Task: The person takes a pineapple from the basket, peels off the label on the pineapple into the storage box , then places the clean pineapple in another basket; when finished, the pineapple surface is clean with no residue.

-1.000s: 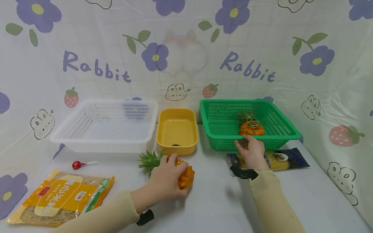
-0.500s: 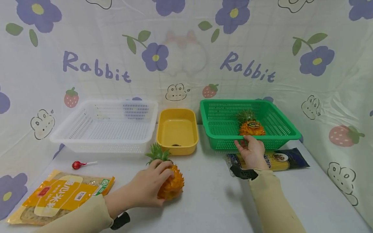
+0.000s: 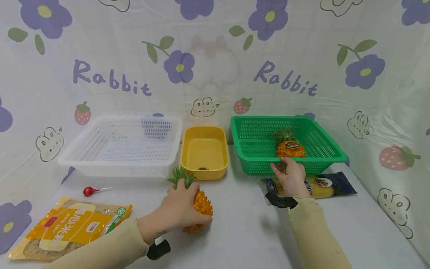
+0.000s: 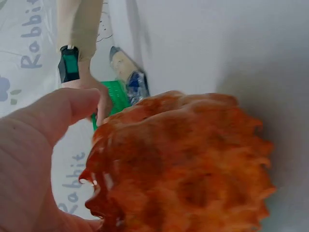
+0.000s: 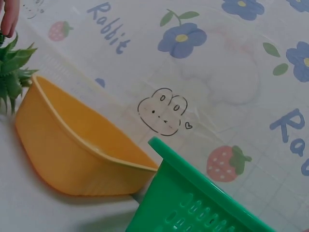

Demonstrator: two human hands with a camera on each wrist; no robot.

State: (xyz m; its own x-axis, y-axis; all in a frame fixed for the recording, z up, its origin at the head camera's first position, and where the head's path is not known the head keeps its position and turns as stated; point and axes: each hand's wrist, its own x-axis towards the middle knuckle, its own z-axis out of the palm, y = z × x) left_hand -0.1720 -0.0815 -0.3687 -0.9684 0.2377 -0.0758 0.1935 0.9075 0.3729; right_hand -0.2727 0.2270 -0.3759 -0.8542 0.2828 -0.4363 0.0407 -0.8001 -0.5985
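Upright on the white table, a small orange pineapple (image 3: 203, 201) with a green leafy crown has my left hand (image 3: 176, 205) around it. Its fingers lie by the crown and its thumb at the right side. In the left wrist view the pineapple's spiky body (image 4: 183, 164) fills the middle, with a gap to the palm. My right hand (image 3: 291, 177) holds the front rim of the green basket (image 3: 253, 166), where a second pineapple (image 3: 290, 148) lies. Below that hand, partly covered, is a pack of spaghetti (image 3: 320, 185).
A white basket (image 3: 117, 166) and a yellow tub (image 3: 205, 174) stand left of the green basket. A red lollipop (image 3: 88, 191) and an orange bag of noodles (image 3: 67, 228) lie at the left. A printed curtain (image 3: 215, 93) hangs behind.
The pineapple first moved left and toward the front with my left hand, its crown turning away from me. Since then the left hand has shifted its hold, thumb now at the right. My right hand stays put.
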